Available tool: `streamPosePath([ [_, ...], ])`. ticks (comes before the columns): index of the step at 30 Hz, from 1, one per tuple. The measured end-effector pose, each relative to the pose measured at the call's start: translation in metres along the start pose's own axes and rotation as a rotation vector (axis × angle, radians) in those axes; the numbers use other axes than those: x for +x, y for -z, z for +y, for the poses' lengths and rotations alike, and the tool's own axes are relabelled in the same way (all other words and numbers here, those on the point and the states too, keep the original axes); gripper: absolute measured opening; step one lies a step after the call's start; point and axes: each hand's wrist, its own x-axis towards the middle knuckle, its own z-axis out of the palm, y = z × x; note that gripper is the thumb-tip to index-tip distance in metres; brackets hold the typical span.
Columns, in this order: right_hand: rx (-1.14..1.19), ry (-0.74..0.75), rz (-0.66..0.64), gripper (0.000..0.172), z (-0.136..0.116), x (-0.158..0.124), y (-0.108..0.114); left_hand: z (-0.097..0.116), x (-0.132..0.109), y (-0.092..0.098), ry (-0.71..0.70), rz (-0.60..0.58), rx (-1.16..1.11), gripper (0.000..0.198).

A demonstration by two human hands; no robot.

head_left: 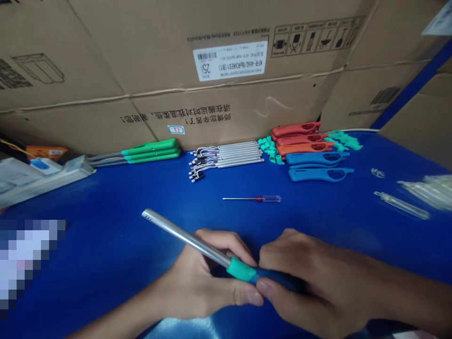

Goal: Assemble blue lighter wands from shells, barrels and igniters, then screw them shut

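Both hands are closed on one long-nosed lighter, which slants across the front of the blue table. Its silver metal tube [187,238] points up and left, with slots near the tip. A teal collar [241,269] sits where the tube meets the dark blue handle. My left hand [208,278] pinches the lighter around the collar between thumb and fingers. Wrapped round the handle is my right hand [310,273], its thumb near the collar. Most of the handle is hidden by that hand. Beyond the hands lies a small screwdriver [263,199] with a clear and red grip.
At the back lie green lighters [151,151], metal tubes with wires [240,155], teal collars [271,149], red handle shells [296,128] and blue handle shells [318,174]. Clear tanks [402,205] are at right, a power strip [45,179] at left. A cardboard wall [158,56] stands behind.
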Motion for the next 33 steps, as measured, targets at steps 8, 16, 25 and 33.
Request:
streamPosePath([
  [8,-0.129,-0.156,-0.070,0.027,-0.013,-0.006,0.003,0.005,-0.002,-0.002,-0.086,0.012,0.045,0.017],
  [16,-0.193,-0.065,0.066,0.027,-0.012,-0.006,-0.004,0.011,-0.005,-0.004,-0.126,0.017,0.031,0.012],
  [25,-0.170,0.111,0.352,0.018,0.004,-0.003,-0.004,0.006,0.003,0.009,-0.237,0.119,0.081,0.017],
  [33,-0.288,0.066,0.424,0.014,0.010,0.000,0.002,-0.003,0.007,0.028,-0.216,0.249,-0.034,0.016],
])
